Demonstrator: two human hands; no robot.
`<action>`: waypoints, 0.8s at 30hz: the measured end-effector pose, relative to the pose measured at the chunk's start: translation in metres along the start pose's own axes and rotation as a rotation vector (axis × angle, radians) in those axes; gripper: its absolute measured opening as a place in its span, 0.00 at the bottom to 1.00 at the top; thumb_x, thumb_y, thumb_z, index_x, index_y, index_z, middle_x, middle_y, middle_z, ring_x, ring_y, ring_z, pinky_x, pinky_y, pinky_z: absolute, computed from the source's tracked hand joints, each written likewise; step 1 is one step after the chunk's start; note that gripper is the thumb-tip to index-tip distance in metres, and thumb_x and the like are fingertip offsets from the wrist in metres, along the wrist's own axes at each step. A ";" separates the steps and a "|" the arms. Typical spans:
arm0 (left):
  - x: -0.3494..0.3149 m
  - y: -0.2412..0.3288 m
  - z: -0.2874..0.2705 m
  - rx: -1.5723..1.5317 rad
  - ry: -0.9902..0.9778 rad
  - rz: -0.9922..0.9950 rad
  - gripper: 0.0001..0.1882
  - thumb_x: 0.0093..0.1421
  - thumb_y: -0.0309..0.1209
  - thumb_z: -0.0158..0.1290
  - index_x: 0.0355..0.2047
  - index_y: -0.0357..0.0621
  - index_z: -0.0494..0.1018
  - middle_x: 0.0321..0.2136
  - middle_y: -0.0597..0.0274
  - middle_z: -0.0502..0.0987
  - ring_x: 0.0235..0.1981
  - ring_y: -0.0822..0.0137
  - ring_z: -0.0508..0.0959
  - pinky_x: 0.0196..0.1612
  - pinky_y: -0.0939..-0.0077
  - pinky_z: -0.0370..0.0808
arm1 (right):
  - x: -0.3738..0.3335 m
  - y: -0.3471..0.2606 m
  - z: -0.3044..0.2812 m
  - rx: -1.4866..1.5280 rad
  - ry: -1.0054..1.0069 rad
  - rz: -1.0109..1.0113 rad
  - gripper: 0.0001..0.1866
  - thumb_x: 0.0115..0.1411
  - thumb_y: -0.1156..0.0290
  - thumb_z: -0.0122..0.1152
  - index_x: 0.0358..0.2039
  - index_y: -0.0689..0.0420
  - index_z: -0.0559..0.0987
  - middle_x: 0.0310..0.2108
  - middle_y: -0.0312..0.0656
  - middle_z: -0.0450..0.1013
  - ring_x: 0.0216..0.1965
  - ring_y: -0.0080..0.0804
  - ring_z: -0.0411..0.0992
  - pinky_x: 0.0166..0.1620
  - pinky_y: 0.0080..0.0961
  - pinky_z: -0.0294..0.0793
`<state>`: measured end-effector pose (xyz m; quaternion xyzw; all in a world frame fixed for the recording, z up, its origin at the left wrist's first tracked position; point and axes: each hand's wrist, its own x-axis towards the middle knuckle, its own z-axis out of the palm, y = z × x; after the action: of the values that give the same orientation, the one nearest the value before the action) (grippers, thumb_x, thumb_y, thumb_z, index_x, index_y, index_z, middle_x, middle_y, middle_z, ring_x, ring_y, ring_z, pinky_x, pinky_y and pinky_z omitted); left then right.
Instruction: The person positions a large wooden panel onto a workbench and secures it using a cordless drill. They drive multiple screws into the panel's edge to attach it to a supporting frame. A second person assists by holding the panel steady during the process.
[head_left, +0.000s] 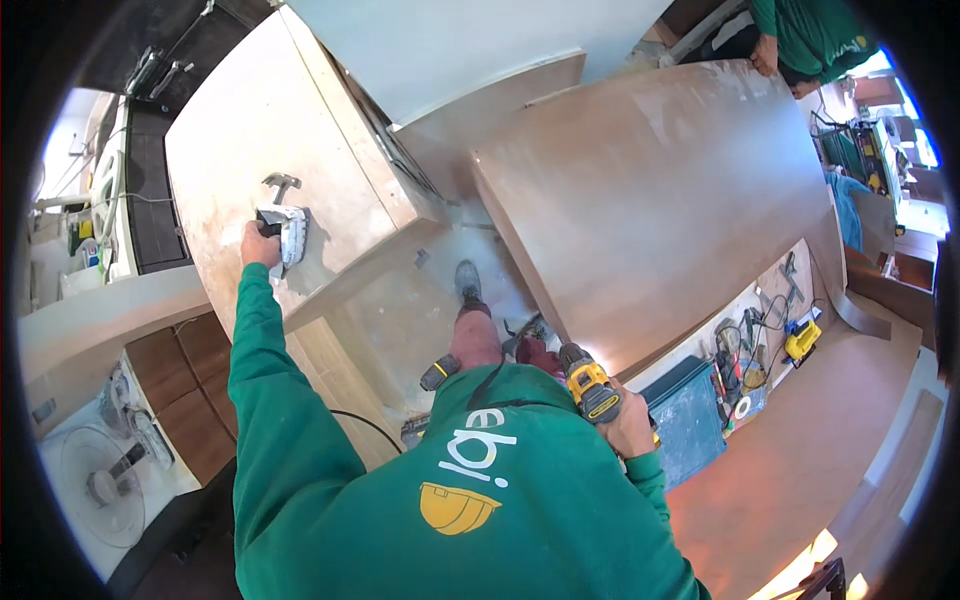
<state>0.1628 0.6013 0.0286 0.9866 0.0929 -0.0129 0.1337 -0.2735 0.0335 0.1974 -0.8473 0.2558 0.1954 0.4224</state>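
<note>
Panel (650,200), broad and brown, fills the right, pale wooden table (265,120) left, dusty floor (436,290) between; yellow drill (592,388) at waist, right hand (630,425) grip wrapped round it; white-smeared tool (292,236) over table, left hand (258,246) grip curled on its dark handle, hammer (282,182) just beyond.
</note>
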 end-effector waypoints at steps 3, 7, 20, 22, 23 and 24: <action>-0.005 0.009 -0.013 0.040 0.155 -0.041 0.16 0.57 0.34 0.58 0.43 0.37 0.78 0.39 0.40 0.83 0.44 0.44 0.83 0.49 0.55 0.78 | -0.007 0.023 -0.009 -0.011 0.013 -0.011 0.21 0.47 0.72 0.69 0.45 0.57 0.80 0.32 0.57 0.80 0.39 0.58 0.79 0.41 0.43 0.79; -0.103 0.174 0.017 -0.908 -0.252 -0.211 0.16 0.68 0.36 0.48 0.48 0.38 0.77 0.36 0.55 0.81 0.35 0.63 0.82 0.38 0.67 0.80 | -0.015 0.051 -0.018 0.012 0.020 0.008 0.22 0.47 0.72 0.69 0.45 0.57 0.79 0.32 0.57 0.80 0.38 0.58 0.79 0.41 0.44 0.78; -0.300 0.374 0.153 -1.509 -0.714 -0.499 0.08 0.64 0.30 0.50 0.40 0.43 0.76 0.40 0.69 0.74 0.42 0.73 0.71 0.47 0.74 0.67 | -0.033 0.094 -0.043 0.003 0.008 -0.048 0.25 0.43 0.75 0.68 0.47 0.57 0.80 0.32 0.57 0.79 0.38 0.59 0.78 0.41 0.43 0.78; -0.306 0.375 0.153 -1.522 -0.679 -0.487 0.07 0.64 0.30 0.50 0.39 0.43 0.76 0.37 0.70 0.73 0.38 0.74 0.69 0.42 0.76 0.66 | -0.034 0.099 -0.040 -0.032 0.013 -0.039 0.26 0.43 0.75 0.67 0.48 0.57 0.80 0.33 0.58 0.79 0.38 0.60 0.78 0.41 0.44 0.78; -0.310 0.373 0.154 -1.526 -0.657 -0.483 0.07 0.64 0.29 0.50 0.38 0.43 0.77 0.36 0.71 0.73 0.36 0.75 0.68 0.40 0.77 0.65 | -0.033 0.101 -0.039 -0.031 0.002 -0.039 0.26 0.44 0.75 0.66 0.48 0.57 0.80 0.33 0.58 0.79 0.38 0.60 0.78 0.41 0.45 0.78; -0.316 0.371 0.154 -1.522 -0.649 -0.472 0.07 0.64 0.29 0.50 0.38 0.43 0.76 0.36 0.71 0.73 0.35 0.76 0.68 0.40 0.78 0.65 | -0.031 0.103 -0.037 -0.031 -0.009 -0.040 0.26 0.44 0.75 0.66 0.48 0.57 0.80 0.33 0.58 0.79 0.39 0.60 0.78 0.41 0.45 0.78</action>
<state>-0.0787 0.1525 -0.0073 0.5307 0.2364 -0.2560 0.7726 -0.3554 -0.0406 0.1719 -0.8577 0.2338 0.1949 0.4143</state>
